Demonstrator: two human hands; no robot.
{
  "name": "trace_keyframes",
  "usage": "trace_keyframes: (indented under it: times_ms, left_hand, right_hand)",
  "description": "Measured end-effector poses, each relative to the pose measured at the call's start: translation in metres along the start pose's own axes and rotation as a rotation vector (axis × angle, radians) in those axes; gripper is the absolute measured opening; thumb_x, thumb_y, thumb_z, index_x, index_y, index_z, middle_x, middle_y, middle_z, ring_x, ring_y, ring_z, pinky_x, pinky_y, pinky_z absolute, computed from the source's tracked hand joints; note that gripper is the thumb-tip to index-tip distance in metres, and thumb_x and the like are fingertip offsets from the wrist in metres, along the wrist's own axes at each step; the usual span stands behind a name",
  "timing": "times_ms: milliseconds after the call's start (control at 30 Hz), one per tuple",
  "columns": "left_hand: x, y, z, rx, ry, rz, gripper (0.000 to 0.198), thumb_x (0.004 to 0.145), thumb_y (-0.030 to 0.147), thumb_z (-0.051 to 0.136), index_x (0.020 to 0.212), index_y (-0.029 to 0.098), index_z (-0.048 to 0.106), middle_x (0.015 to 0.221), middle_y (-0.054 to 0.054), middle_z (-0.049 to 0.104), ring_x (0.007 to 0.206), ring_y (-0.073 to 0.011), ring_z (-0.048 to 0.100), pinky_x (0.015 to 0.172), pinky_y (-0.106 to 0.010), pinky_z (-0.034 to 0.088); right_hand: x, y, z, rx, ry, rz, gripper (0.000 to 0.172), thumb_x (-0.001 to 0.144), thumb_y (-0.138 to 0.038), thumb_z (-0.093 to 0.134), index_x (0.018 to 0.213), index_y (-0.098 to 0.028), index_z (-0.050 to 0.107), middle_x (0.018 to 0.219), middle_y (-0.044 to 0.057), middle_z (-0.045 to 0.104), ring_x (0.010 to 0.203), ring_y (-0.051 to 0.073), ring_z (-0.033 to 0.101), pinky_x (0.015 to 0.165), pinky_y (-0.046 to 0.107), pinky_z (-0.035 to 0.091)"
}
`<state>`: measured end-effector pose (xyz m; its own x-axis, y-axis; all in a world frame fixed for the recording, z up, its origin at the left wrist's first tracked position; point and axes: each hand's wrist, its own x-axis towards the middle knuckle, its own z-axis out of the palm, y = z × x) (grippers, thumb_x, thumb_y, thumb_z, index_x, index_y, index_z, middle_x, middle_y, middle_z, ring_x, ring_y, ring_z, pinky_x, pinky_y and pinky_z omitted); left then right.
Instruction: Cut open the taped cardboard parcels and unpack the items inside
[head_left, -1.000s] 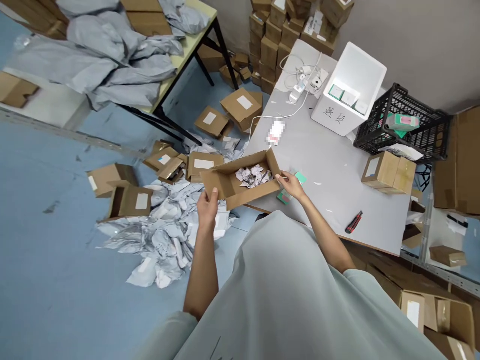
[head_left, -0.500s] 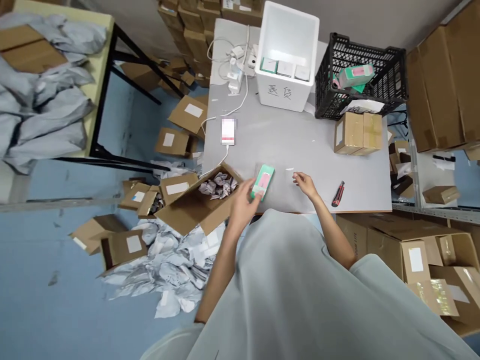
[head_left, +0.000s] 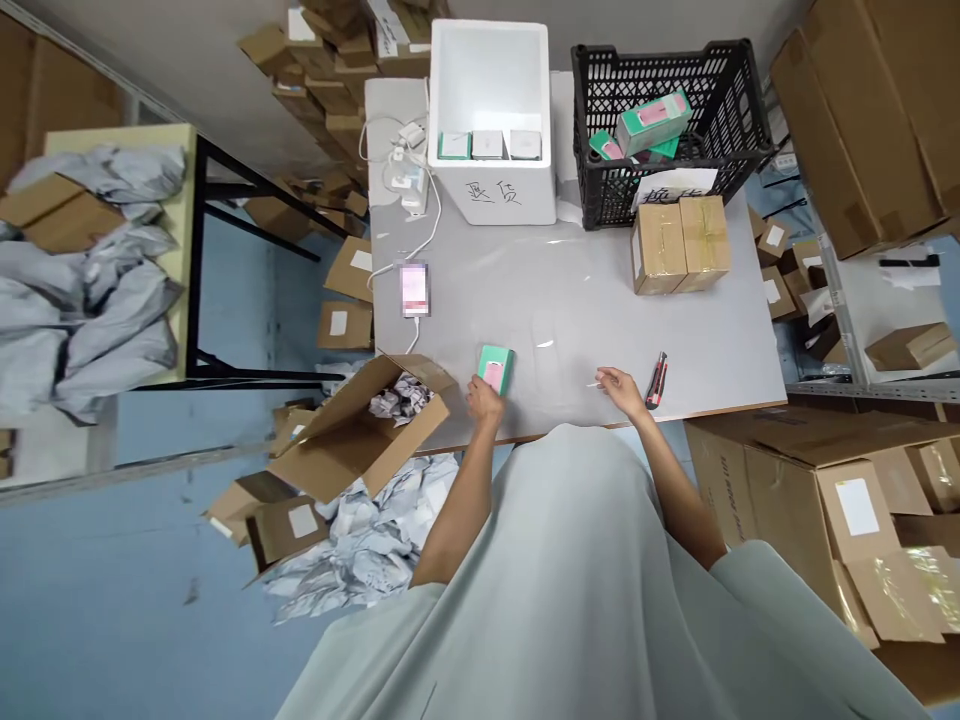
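My left hand (head_left: 484, 399) grips the near end of a small green box with a pink panel (head_left: 496, 368), which lies on the grey table (head_left: 570, 300). An open cardboard box (head_left: 360, 430) with crumpled paper inside hangs tilted off the table's left front corner, with neither hand on it. My right hand (head_left: 621, 388) rests on the table near the front edge, fingers pinched on something thin that I cannot make out. A red and black utility knife (head_left: 658, 379) lies just right of that hand.
A phone (head_left: 414, 289) on a white cable lies left of centre. At the back stand a white foam box (head_left: 491, 120), a black crate (head_left: 667, 120) with green boxes, and a taped carton (head_left: 681, 243). Cartons and grey mailer bags litter the floor at left; large cartons stand at right.
My left hand let go of the open cardboard box and took hold of the green box on the table. The cardboard box tipped off the table's corner. The view swung right.
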<state>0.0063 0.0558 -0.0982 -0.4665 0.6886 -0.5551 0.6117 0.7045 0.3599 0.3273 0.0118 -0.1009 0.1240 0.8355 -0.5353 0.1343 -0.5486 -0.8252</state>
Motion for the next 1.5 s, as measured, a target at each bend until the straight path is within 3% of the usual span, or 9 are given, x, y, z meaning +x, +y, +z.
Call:
trace_keyframes:
  times_ms: [167, 300, 467, 567, 667, 833, 1000, 1233, 1500]
  left_hand:
    - [-0.016, 0.002, -0.001, -0.128, -0.096, 0.029, 0.075, 0.064, 0.023, 0.097, 0.132, 0.014, 0.066, 0.131, -0.022, 0.078, 0.128, -0.0408, 0.075, 0.104, -0.050, 0.061]
    - [-0.048, 0.015, 0.001, -0.370, -0.302, 0.168, 0.077, 0.068, 0.039, 0.095, 0.137, 0.016, 0.068, 0.140, -0.017, 0.079, 0.117, -0.0303, 0.079, 0.089, -0.037, 0.066]
    - [-0.080, 0.022, -0.006, -0.810, -0.750, 0.269, 0.089, 0.064, 0.049, 0.104, 0.141, 0.019, 0.073, 0.141, -0.018, 0.080, 0.123, -0.0347, 0.080, 0.102, -0.044, 0.067]
    - [-0.090, 0.017, -0.004, -0.953, -0.941, 0.152, 0.078, 0.068, 0.051, 0.104, 0.133, 0.017, 0.078, 0.127, -0.017, 0.085, 0.121, -0.0393, 0.082, 0.106, -0.051, 0.067]
    - [-0.095, 0.013, 0.009, -1.109, -1.026, 0.021, 0.067, 0.075, 0.052, 0.100, 0.127, 0.015, 0.080, 0.126, -0.018, 0.086, 0.125, -0.0414, 0.081, 0.112, -0.056, 0.064]
    - [-0.102, 0.020, 0.025, -1.162, -1.035, -0.021, 0.059, 0.095, 0.056, 0.086, 0.138, 0.017, 0.077, 0.140, -0.018, 0.081, 0.135, -0.0390, 0.076, 0.115, -0.056, 0.063]
    - [-0.105, 0.028, 0.022, -0.945, -0.893, 0.111, 0.079, 0.084, 0.048, 0.101, 0.154, 0.030, 0.070, 0.155, -0.012, 0.074, 0.130, -0.0320, 0.078, 0.115, -0.051, 0.063]
    - [-0.114, 0.026, 0.021, -0.868, -0.806, 0.187, 0.104, 0.073, 0.051, 0.107, 0.165, 0.030, 0.063, 0.156, -0.016, 0.073, 0.136, -0.0366, 0.075, 0.119, -0.055, 0.060]
    - [-0.119, 0.022, 0.013, -0.834, -0.766, 0.228, 0.110, 0.069, 0.054, 0.108, 0.166, 0.031, 0.063, 0.157, -0.017, 0.072, 0.137, -0.0386, 0.074, 0.112, -0.052, 0.062]
  right_hand:
    - [0.014, -0.002, -0.005, 0.025, -0.047, -0.013, 0.044, 0.087, -0.058, 0.079, 0.110, -0.021, 0.081, 0.094, 0.007, 0.083, 0.092, 0.024, 0.080, 0.095, 0.042, 0.065]
    - [0.020, -0.022, -0.006, 0.054, -0.121, -0.101, 0.055, 0.084, -0.054, 0.087, 0.128, -0.020, 0.082, 0.108, 0.009, 0.084, 0.096, 0.023, 0.079, 0.098, 0.041, 0.065]
    - [0.018, -0.063, -0.014, 0.217, -0.291, -0.141, 0.089, 0.087, -0.061, 0.091, 0.164, -0.027, 0.063, 0.138, 0.013, 0.081, 0.121, 0.027, 0.078, 0.102, 0.040, 0.066]
    - [0.012, -0.084, -0.017, 0.337, -0.411, -0.151, 0.087, 0.091, -0.068, 0.087, 0.166, -0.033, 0.060, 0.142, 0.009, 0.080, 0.132, 0.026, 0.073, 0.109, 0.038, 0.063]
    - [0.005, -0.097, -0.016, 0.388, -0.472, -0.176, 0.076, 0.089, -0.072, 0.087, 0.153, -0.035, 0.068, 0.140, 0.004, 0.079, 0.128, 0.024, 0.074, 0.103, 0.032, 0.064]
    - [0.007, -0.099, -0.013, 0.329, -0.336, -0.246, 0.065, 0.082, -0.069, 0.093, 0.131, -0.030, 0.075, 0.125, 0.004, 0.079, 0.104, 0.022, 0.076, 0.078, 0.027, 0.064]
    - [0.019, -0.092, -0.019, 0.209, -0.150, -0.282, 0.069, 0.075, -0.069, 0.096, 0.126, -0.028, 0.074, 0.118, 0.004, 0.076, 0.085, 0.018, 0.071, 0.066, 0.026, 0.060]
    - [0.020, -0.092, -0.025, 0.129, -0.186, -0.325, 0.062, 0.084, -0.070, 0.089, 0.126, -0.027, 0.074, 0.130, 0.006, 0.076, 0.092, 0.019, 0.072, 0.072, 0.028, 0.061]
    - [0.020, -0.094, -0.025, 0.099, -0.235, -0.461, 0.057, 0.090, -0.071, 0.083, 0.127, -0.030, 0.070, 0.144, 0.008, 0.069, 0.121, 0.027, 0.069, 0.094, 0.037, 0.063]
